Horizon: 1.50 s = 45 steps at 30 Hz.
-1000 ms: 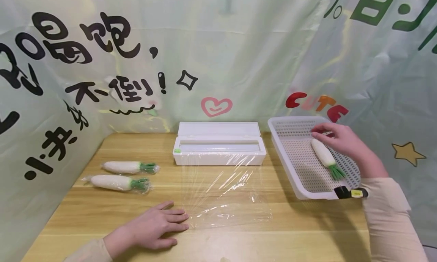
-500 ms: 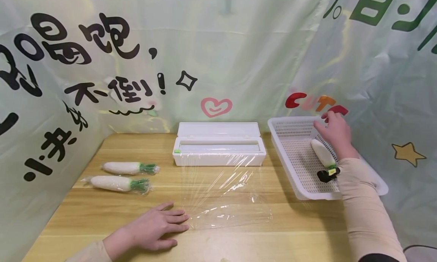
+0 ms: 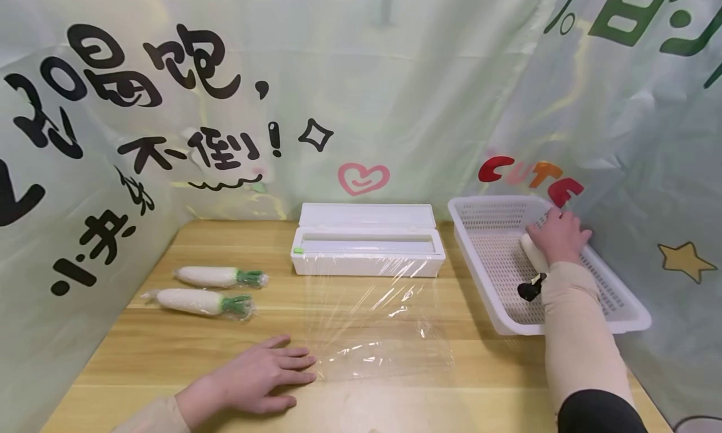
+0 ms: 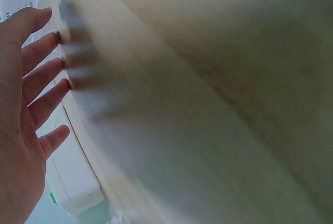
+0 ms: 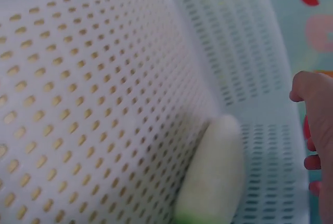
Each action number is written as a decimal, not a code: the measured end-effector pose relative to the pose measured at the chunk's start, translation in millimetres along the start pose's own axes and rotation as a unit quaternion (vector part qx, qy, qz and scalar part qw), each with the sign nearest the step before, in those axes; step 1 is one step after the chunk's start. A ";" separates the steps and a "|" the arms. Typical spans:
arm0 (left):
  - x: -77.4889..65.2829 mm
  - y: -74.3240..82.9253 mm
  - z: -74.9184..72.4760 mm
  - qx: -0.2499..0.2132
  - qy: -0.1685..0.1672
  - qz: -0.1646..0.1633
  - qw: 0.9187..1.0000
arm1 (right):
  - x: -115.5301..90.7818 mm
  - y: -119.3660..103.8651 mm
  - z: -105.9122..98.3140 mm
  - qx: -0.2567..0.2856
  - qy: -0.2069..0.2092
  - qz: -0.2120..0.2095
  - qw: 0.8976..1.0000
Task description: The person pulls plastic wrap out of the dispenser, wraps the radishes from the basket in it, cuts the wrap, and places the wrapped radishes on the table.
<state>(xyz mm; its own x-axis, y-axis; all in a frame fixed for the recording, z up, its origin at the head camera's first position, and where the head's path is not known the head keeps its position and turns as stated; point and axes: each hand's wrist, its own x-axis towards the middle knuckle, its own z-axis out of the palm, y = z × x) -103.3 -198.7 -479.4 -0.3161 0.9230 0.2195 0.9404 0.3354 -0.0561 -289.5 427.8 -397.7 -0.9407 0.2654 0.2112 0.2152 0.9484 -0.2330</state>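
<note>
My left hand (image 3: 262, 373) lies palm down with spread fingers, fingertips right at the near-left edge of a stretched sheet of cling film (image 3: 383, 333). In the left wrist view, that hand's straight fingers (image 4: 44, 81) show. The film comes from a white dispenser box (image 3: 366, 264) with its lid up. My right hand (image 3: 558, 235) is over the right side of a white perforated basket (image 3: 496, 323), its fingers loosely bent at the rim. A bare white radish (image 5: 213, 174) lies in the basket, partly covered by hand and sleeve in the head view.
Two film-wrapped radishes with green stems, a farther one (image 3: 205, 276) and a nearer one (image 3: 192, 301), lie on the left of the wooden table (image 3: 237, 239). A printed curtain (image 3: 406, 119) hangs behind and at both sides.
My right forearm has swung left, and the hand has turned and come down over the radish, covering its green leaves. The left hand stays in place. The head view has shifted slightly.
</note>
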 end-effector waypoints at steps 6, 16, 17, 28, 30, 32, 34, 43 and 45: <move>-1.2 0.1 2.6 0.004 0.011 0.008 1.000 | -4.9 10.1 14.9 -0.037 -0.016 -0.027 0.999; -0.4 -1.3 1.9 0.000 0.013 0.005 1.000 | 0.1 10.9 24.8 -0.049 -0.081 -0.036 0.995; -0.4 -1.2 1.8 0.000 0.012 0.005 1.000 | -0.1 10.6 25.0 -0.051 -0.088 -0.037 0.994; 0.2 0.0 1.2 -0.002 0.011 0.001 1.000 | -5.7 2.6 19.3 -0.086 -0.145 -0.082 0.982; 0.3 0.0 1.1 -0.001 0.010 0.000 1.000 | -3.9 1.7 20.8 -0.089 -0.144 -0.093 0.981; 0.2 0.3 1.5 -0.001 0.010 -0.001 1.000 | -1.4 1.9 22.6 -0.085 -0.142 -0.101 0.981; 0.1 0.7 2.0 -0.002 0.009 -0.001 1.000 | 1.6 2.0 23.5 -0.083 -0.136 -0.110 0.981; -0.2 0.1 2.4 -0.009 0.000 -0.010 1.000 | 12.5 -14.9 11.8 -0.059 -0.070 -0.147 0.985; -0.1 -0.1 2.5 -0.009 -0.001 -0.010 1.000 | 13.2 -23.1 4.1 -0.068 -0.058 -0.155 0.984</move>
<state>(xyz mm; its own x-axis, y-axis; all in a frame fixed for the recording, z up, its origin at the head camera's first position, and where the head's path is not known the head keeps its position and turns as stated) -103.7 -198.4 -481.8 -0.3358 0.9165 0.2176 0.9358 0.3509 -0.0338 -307.9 408.7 -393.4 -0.9885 -0.0541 0.1410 -0.0608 0.9972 -0.0440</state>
